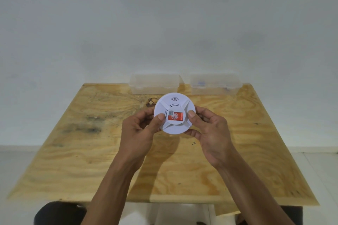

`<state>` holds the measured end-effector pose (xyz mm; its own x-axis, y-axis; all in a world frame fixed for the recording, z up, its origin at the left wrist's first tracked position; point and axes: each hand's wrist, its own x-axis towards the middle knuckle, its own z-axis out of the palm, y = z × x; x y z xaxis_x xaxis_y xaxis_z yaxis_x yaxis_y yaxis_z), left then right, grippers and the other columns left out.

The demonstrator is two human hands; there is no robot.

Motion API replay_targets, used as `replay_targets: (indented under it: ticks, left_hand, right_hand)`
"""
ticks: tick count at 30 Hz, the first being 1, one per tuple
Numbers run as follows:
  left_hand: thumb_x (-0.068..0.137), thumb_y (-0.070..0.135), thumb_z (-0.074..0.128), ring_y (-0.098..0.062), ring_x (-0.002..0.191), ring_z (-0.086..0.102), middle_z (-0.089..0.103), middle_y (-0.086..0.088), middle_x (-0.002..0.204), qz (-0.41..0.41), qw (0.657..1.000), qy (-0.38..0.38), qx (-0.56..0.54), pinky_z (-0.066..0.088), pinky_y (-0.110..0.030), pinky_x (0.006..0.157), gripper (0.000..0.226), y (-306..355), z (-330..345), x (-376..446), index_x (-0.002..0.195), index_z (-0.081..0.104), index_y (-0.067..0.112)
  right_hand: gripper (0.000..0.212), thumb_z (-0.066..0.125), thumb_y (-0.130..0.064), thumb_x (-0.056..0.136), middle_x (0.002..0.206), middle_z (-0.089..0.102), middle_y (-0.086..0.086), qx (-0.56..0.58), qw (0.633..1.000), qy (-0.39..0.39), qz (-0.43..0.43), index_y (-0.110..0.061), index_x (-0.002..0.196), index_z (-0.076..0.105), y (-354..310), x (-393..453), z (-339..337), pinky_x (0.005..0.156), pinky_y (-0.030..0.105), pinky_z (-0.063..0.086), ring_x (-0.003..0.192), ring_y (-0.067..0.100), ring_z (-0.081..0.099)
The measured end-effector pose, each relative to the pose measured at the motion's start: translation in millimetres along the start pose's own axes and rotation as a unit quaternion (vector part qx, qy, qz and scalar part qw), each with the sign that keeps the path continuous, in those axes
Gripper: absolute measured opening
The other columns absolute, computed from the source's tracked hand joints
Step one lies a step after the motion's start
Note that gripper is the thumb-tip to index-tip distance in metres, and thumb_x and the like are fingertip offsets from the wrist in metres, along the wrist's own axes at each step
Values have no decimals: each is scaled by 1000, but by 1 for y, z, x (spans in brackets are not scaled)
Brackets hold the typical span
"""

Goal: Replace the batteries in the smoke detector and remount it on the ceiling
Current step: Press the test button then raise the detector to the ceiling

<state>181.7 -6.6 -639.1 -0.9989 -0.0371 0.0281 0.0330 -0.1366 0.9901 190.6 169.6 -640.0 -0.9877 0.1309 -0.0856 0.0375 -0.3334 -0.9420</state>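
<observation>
Two hands hold a white smoke detector [174, 113] at the centre of the frame, above a plywood table [91, 160]. The left hand [140, 129] and right hand [210, 129] each pinch its rim, thumb on the face, fingers curled behind. Its casing looks closed; whether fresh batteries are in cannot be told, and ceiling mounting remains. A red sticker [175, 116] bears an "S" logo beside a small code; other print is unreadable. Two clear plastic boxes [154, 84] sit behind.
</observation>
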Motion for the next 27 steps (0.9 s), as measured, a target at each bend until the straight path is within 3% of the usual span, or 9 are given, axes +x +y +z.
replay_targets:
  ticks: [9,14,20,27]
  left_hand:
    - [84,20,72,-26,94,75,80,-8,98,1,1000,-4,6,60,-31,79,30,1,0,3,112,74,10]
    - [88,12,70,-25,93,75,79,-9,98,2,1000,-5,-3,60,-31,80,23,1,-1,5,111,74,8]
    - [86,15,70,-27,95,74,78,-13,102,1,1000,-5,-21,60,-33,82,29,4,-3,6,111,73,3]
    - [88,12,69,-25,94,75,79,-11,103,-8,1000,-3,-22,59,-29,78,26,3,-2,6,113,72,3]
  right_hand:
    - [18,65,-9,91,97,77,14,-5,1000,16,-2,-5,107,72,0,3,3,72,39,59,88,29,74]
    - [17,66,-9,91,96,77,12,3,1000,10,8,-4,106,72,-3,4,3,71,38,60,86,27,74]
    - [28,68,-6,88,106,76,15,6,999,-32,11,-6,116,68,-6,3,3,80,42,60,98,31,73]
    - [29,68,-4,87,103,77,13,19,999,-26,3,-6,116,69,-4,1,4,74,36,59,94,28,74]
